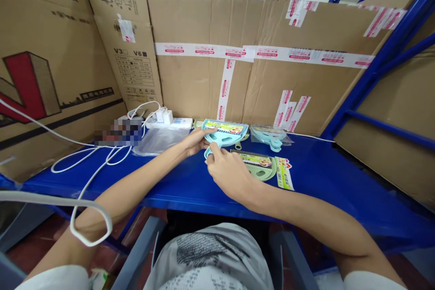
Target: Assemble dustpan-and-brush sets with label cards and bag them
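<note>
Over the blue table I hold a light blue half-round plastic utensil (pixel 226 138) with cut-outs, a looped handle and a yellow-and-white printed label. My left hand (pixel 196 142) grips its left edge, the thumb lying on the label side. Around the handle end, the fingers of my right hand (pixel 229 170) are closed. A similar green utensil (pixel 261 173) with a printed label lies just beyond my right hand, partly covered by it. Beside that lies a loose yellow label card (pixel 284 173). Light blue utensils (pixel 268 135) in clear wrapping rest farther back on the right.
Flat clear plastic bags (pixel 159 140) lie left of my hands. Behind them sits a white power strip (pixel 180 123) with plugs and white cables (pixel 112 156). Cardboard walls (pixel 190 81) enclose the back and sides of the blue table (pixel 326 181). A blue metal frame (pixel 360 90) stands right.
</note>
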Demonstrator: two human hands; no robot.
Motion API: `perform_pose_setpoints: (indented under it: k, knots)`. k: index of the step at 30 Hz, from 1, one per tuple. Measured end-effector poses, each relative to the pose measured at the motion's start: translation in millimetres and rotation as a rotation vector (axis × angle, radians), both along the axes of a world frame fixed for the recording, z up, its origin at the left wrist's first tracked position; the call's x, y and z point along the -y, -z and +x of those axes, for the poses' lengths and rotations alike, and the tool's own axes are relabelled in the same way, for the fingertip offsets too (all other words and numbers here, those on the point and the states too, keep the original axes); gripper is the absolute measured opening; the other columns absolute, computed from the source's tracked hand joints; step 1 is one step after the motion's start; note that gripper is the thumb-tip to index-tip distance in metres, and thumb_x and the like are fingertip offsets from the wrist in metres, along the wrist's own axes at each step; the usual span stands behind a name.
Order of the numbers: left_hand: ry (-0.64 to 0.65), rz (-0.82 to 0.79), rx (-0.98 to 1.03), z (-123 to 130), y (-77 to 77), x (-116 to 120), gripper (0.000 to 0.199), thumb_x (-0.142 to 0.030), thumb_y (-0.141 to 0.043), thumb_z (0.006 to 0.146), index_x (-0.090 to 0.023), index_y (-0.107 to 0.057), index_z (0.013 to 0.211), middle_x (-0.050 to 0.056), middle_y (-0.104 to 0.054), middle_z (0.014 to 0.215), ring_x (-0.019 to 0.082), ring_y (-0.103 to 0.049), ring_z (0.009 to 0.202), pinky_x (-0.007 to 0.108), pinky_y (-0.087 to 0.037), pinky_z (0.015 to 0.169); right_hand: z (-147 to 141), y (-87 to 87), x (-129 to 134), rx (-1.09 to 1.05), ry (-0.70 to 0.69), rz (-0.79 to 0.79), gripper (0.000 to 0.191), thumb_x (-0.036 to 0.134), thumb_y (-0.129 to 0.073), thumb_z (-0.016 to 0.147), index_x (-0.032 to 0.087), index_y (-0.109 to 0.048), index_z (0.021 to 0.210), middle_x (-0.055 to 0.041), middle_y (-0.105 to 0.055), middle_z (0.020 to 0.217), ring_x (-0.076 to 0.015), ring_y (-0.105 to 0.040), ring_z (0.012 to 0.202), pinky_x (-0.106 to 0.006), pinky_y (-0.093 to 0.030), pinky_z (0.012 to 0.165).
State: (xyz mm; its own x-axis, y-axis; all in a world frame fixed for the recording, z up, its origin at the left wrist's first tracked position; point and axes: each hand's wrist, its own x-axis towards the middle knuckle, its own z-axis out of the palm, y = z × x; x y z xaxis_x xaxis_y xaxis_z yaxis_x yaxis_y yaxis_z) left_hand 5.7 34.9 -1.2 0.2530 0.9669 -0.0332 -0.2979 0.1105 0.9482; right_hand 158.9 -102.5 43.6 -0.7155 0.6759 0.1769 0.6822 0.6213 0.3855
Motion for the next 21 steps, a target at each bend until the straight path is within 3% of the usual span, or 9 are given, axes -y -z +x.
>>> perform_pose_setpoints:
  k: [3, 7, 9, 11, 13, 16, 18, 21]
  knots:
    - [-0.046, -0.025, 0.013, 0.4, -3.3, 2.4, 0.017, -0.02, -0.081, 0.087, -0.011, -0.074, 0.101, 0.005, -0.077, 0.077, 0.012, -0.068, 0.053, 0.02, -0.056, 0.05, -1.0, -2.1, 0.2, -0.074, -0.021, 0.037, 0.036, 0.021, -0.04, 0.111, 0.008, -0.071, 0.124, -0.0228, -0.069, 0.126, -0.0281, -0.076, 0.095, -0.033, -0.055, 0.066]
    - [-0.036, -0.045, 0.039, -0.8, -12.9, 9.8, 0.008, -0.011, -0.073, 0.087, -0.011, -0.074, 0.096, 0.005, -0.077, 0.074, 0.013, -0.068, 0.054, 0.022, -0.06, 0.055, 18.1, -33.2, -9.1, -0.4, -0.014, 0.104, 0.047, 0.052, -0.045, 0.111, 0.015, -0.072, 0.116, -0.0157, -0.077, 0.11, -0.0267, -0.075, 0.089, -0.034, -0.051, 0.072]
    - [0.0, -0.06, 0.033, -1.3, -16.5, 12.8, 0.011, -0.011, -0.071, 0.087, -0.01, -0.073, 0.098, 0.007, -0.078, 0.076, 0.017, -0.071, 0.057, 0.028, -0.063, 0.056, 40.2, -50.5, -27.6, -0.65, 0.019, 0.14, 0.042, 0.053, -0.051, 0.107, 0.017, -0.073, 0.103, -0.0108, -0.079, 0.1, -0.0247, -0.074, 0.089, -0.035, -0.051, 0.078]
    - [0.056, -0.065, 0.03, -1.3, -18.0, 15.0, 0.017, -0.012, -0.071, 0.088, -0.01, -0.073, 0.104, 0.01, -0.08, 0.082, 0.02, -0.073, 0.06, 0.032, -0.064, 0.055, 66.8, -56.8, -56.0, -0.879, 0.07, 0.119, 0.038, 0.051, -0.054, 0.105, 0.019, -0.071, 0.094, -0.0092, -0.078, 0.095, -0.0235, -0.072, 0.089, -0.037, -0.053, 0.082]
    - [0.13, -0.049, 0.03, -0.8, -17.1, 16.9, 0.023, -0.012, -0.073, 0.086, -0.01, -0.073, 0.109, 0.012, -0.081, 0.085, 0.021, -0.073, 0.059, 0.032, -0.064, 0.052, 91.8, -47.9, -87.8, -1.052, 0.142, -0.118, 0.039, 0.054, -0.055, 0.103, 0.018, -0.069, 0.1, -0.0111, -0.077, 0.099, -0.0231, -0.071, 0.089, -0.036, -0.056, 0.08]
    - [0.237, -0.029, 0.025, 1.1, -11.9, 19.5, 0.03, -0.012, -0.078, 0.081, -0.009, -0.073, 0.111, 0.014, -0.082, 0.088, 0.023, -0.075, 0.061, 0.033, -0.064, 0.05, 115.1, -16.4, -122.9, -1.226, 0.268, -0.876, 0.052, 0.061, -0.041, 0.107, 0.017, -0.065, 0.118, -0.0158, -0.077, 0.108, -0.0234, -0.074, 0.086, -0.037, -0.061, 0.074]
    - [0.269, -0.027, 0.02, 2.8, -7.4, 20.9, 0.032, -0.011, -0.081, 0.079, -0.009, -0.074, 0.11, 0.015, -0.082, 0.091, 0.024, -0.077, 0.066, 0.034, -0.067, 0.055, 118.4, 3.3, -131.1, -1.285, 0.265, -1.259, 0.06, 0.065, -0.035, 0.108, 0.015, -0.062, 0.127, -0.0172, -0.078, 0.11, -0.024, -0.076, 0.084, -0.038, -0.064, 0.073]
    - [0.299, -0.03, 0.016, 5.3, -2.4, 22.6, 0.034, -0.012, -0.085, 0.077, -0.009, -0.075, 0.11, 0.017, -0.083, 0.095, 0.024, -0.08, 0.074, 0.034, -0.069, 0.069, 111.3, 16.3, -126.2, -1.372, 0.207, -1.517, 0.061, 0.065, -0.037, 0.109, 0.015, -0.06, 0.135, -0.015, -0.08, 0.105, -0.0229, -0.078, 0.08, -0.035, -0.065, 0.069]
